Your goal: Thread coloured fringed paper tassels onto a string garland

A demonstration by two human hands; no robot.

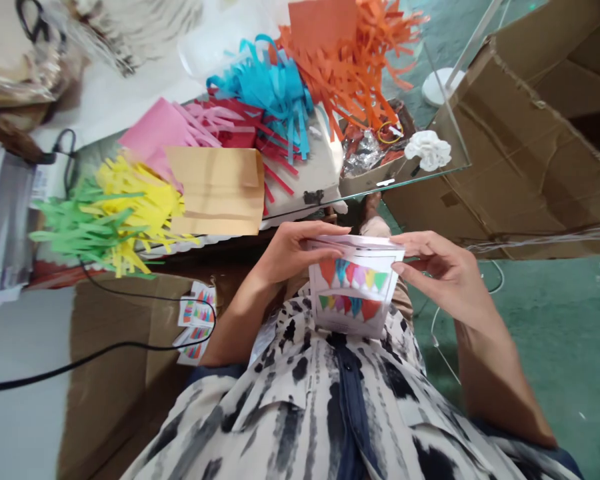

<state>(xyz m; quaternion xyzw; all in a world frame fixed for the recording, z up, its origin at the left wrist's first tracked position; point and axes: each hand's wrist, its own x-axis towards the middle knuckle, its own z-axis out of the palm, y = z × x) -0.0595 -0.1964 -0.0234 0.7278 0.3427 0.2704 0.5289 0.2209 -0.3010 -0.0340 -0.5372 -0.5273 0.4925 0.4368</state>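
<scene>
at the centre of the frame, the left hand (313, 250) and the right hand (437, 267) pinch the upper sides of a packet (347, 325) — its label (353, 292) shows two coloured pennant rows — similar labels (198, 313) lie left of centre.

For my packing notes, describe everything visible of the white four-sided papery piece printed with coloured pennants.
The white four-sided papery piece bears two rows of printed pennants: the upper runs from orange at picture left to green, the lower from green to orange. It seems to narrow downward; whether sheet, stack or packet is unclear. In front of the black-and-white patterned cloth shirt, the left hand holds its upper left corner and the right hand pinches its upper right.
</scene>
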